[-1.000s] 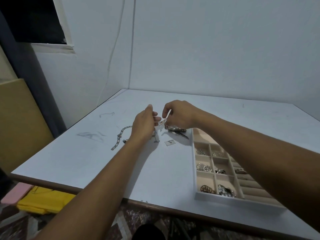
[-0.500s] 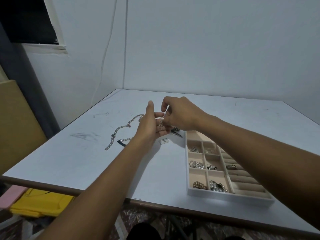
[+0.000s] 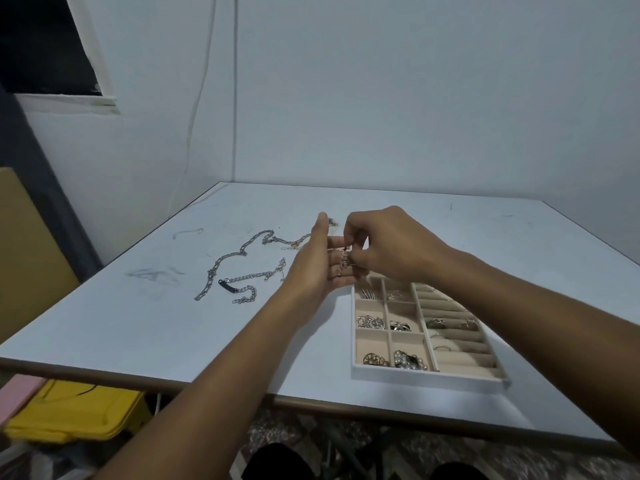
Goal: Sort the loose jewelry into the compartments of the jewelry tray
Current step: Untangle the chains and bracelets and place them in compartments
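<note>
Silver chains (image 3: 242, 251): 2 | tray (image 3: 426, 378): 1 | left hand (image 3: 311, 268), right hand (image 3: 391, 247): 1 trinket (image 3: 344, 260)

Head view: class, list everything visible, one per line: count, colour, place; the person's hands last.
table: one, white, centre
jewelry tray: one, white rim, beige inside, table's right side
sorted pieces: several, silver and gold, in tray compartments
long chain: one, silver, on table left of hands
plate bracelet: one, silver with dark plate, beside long chain
small piece: one, silvery, between the hands
yellow box: one, yellow, under table, left
left hand: one, touching the small piece
right hand: one, pinching the small piece
</note>
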`<control>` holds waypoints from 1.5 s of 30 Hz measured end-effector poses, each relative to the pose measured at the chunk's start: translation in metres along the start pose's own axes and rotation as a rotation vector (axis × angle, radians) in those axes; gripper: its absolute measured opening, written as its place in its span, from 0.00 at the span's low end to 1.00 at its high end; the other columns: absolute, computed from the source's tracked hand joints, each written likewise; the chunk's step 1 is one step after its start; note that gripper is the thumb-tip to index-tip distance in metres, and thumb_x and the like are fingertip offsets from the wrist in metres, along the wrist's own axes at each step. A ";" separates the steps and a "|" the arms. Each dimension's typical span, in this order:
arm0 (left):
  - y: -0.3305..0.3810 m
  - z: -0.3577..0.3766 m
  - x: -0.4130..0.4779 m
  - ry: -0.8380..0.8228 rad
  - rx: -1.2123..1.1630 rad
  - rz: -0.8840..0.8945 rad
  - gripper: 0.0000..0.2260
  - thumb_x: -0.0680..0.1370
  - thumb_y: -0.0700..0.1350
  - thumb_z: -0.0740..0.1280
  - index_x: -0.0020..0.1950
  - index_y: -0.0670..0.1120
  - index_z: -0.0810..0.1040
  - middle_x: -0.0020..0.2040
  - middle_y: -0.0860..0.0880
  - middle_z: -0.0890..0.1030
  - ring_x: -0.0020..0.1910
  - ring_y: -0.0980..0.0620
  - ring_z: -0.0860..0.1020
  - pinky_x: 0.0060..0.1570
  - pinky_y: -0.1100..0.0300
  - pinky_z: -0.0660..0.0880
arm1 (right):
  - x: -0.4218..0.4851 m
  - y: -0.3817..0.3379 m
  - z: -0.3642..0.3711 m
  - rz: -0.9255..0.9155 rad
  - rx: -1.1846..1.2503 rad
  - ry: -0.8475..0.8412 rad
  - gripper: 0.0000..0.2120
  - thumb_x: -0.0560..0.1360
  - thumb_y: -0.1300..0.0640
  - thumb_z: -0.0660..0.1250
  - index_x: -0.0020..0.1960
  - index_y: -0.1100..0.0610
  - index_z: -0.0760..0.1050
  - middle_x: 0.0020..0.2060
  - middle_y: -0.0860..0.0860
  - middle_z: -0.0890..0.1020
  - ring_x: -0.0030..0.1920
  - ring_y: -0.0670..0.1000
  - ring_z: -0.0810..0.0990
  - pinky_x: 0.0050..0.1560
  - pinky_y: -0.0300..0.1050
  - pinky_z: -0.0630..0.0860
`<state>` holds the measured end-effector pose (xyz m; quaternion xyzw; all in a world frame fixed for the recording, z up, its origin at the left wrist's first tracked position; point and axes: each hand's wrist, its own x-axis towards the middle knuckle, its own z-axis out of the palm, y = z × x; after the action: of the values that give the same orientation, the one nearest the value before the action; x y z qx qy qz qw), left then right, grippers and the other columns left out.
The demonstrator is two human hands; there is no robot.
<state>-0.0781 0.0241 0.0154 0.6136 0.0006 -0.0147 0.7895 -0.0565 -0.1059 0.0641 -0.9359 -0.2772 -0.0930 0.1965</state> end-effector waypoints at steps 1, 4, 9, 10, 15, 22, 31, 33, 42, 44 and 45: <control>-0.001 0.003 -0.002 -0.011 0.005 -0.004 0.27 0.81 0.62 0.50 0.51 0.40 0.76 0.37 0.41 0.82 0.36 0.43 0.82 0.48 0.48 0.79 | -0.005 0.002 -0.002 0.006 0.005 0.004 0.06 0.70 0.58 0.66 0.45 0.49 0.76 0.40 0.46 0.82 0.40 0.49 0.78 0.43 0.48 0.78; 0.000 0.015 -0.010 -0.044 0.026 -0.015 0.26 0.81 0.62 0.51 0.48 0.42 0.76 0.35 0.43 0.82 0.35 0.45 0.82 0.44 0.52 0.80 | -0.019 0.009 -0.007 0.013 0.032 0.022 0.06 0.70 0.59 0.67 0.44 0.50 0.77 0.37 0.46 0.83 0.39 0.49 0.79 0.44 0.48 0.78; 0.000 0.031 -0.024 -0.088 0.108 -0.018 0.24 0.81 0.61 0.51 0.46 0.43 0.75 0.32 0.46 0.82 0.34 0.47 0.81 0.45 0.52 0.78 | -0.042 0.017 -0.017 0.021 0.049 0.049 0.06 0.70 0.60 0.67 0.44 0.51 0.79 0.34 0.42 0.80 0.36 0.45 0.78 0.40 0.45 0.76; 0.000 0.034 -0.026 -0.094 0.128 -0.021 0.24 0.81 0.61 0.52 0.46 0.43 0.75 0.31 0.46 0.81 0.34 0.46 0.80 0.45 0.51 0.78 | -0.046 0.018 -0.018 0.025 0.052 0.054 0.05 0.70 0.59 0.67 0.43 0.50 0.79 0.34 0.42 0.80 0.35 0.43 0.77 0.40 0.43 0.75; -0.004 0.044 -0.033 -0.141 0.194 -0.029 0.24 0.80 0.63 0.53 0.47 0.44 0.77 0.38 0.41 0.80 0.41 0.43 0.77 0.57 0.41 0.75 | -0.066 0.026 -0.020 0.048 0.055 0.071 0.04 0.70 0.58 0.68 0.41 0.50 0.78 0.32 0.41 0.77 0.36 0.39 0.75 0.38 0.40 0.70; -0.005 0.050 -0.043 -0.216 0.282 -0.025 0.25 0.81 0.62 0.52 0.46 0.44 0.78 0.34 0.45 0.81 0.38 0.46 0.80 0.54 0.48 0.79 | -0.086 0.032 -0.017 0.078 0.089 0.081 0.06 0.70 0.58 0.69 0.38 0.47 0.77 0.32 0.42 0.77 0.35 0.40 0.75 0.37 0.38 0.69; -0.006 0.048 -0.042 -0.255 0.453 -0.023 0.29 0.78 0.66 0.52 0.48 0.45 0.82 0.46 0.42 0.85 0.49 0.41 0.83 0.61 0.44 0.74 | -0.099 0.033 -0.005 0.081 0.101 0.128 0.04 0.71 0.57 0.70 0.39 0.52 0.76 0.30 0.42 0.76 0.33 0.42 0.73 0.35 0.39 0.67; -0.006 0.048 -0.042 -0.253 0.482 -0.019 0.26 0.78 0.64 0.53 0.49 0.45 0.82 0.45 0.43 0.85 0.46 0.42 0.83 0.60 0.44 0.75 | -0.100 0.032 -0.003 0.080 0.097 0.148 0.05 0.71 0.57 0.70 0.37 0.52 0.75 0.29 0.43 0.75 0.32 0.42 0.73 0.34 0.38 0.67; -0.009 0.043 -0.038 -0.195 0.487 0.001 0.08 0.77 0.42 0.62 0.51 0.45 0.80 0.44 0.42 0.83 0.43 0.44 0.81 0.56 0.43 0.77 | -0.102 0.037 0.004 0.130 0.094 0.128 0.04 0.71 0.54 0.70 0.39 0.51 0.76 0.30 0.44 0.77 0.31 0.43 0.77 0.33 0.38 0.69; -0.009 0.040 -0.037 -0.208 0.480 -0.002 0.06 0.78 0.40 0.63 0.50 0.45 0.79 0.45 0.43 0.82 0.42 0.48 0.81 0.56 0.46 0.78 | -0.103 0.038 0.004 0.139 0.095 0.123 0.04 0.71 0.54 0.70 0.39 0.50 0.76 0.30 0.44 0.77 0.31 0.43 0.76 0.33 0.38 0.69; -0.009 0.040 -0.036 -0.217 0.476 0.000 0.05 0.77 0.40 0.64 0.50 0.45 0.79 0.45 0.43 0.83 0.42 0.49 0.81 0.56 0.47 0.78 | -0.102 0.038 0.005 0.144 0.097 0.123 0.05 0.71 0.53 0.70 0.39 0.50 0.76 0.30 0.44 0.77 0.31 0.43 0.76 0.32 0.38 0.69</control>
<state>-0.1152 -0.0156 0.0175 0.7770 -0.0875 -0.0800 0.6182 -0.1198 -0.1825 0.0190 -0.9353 -0.2009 -0.1223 0.2643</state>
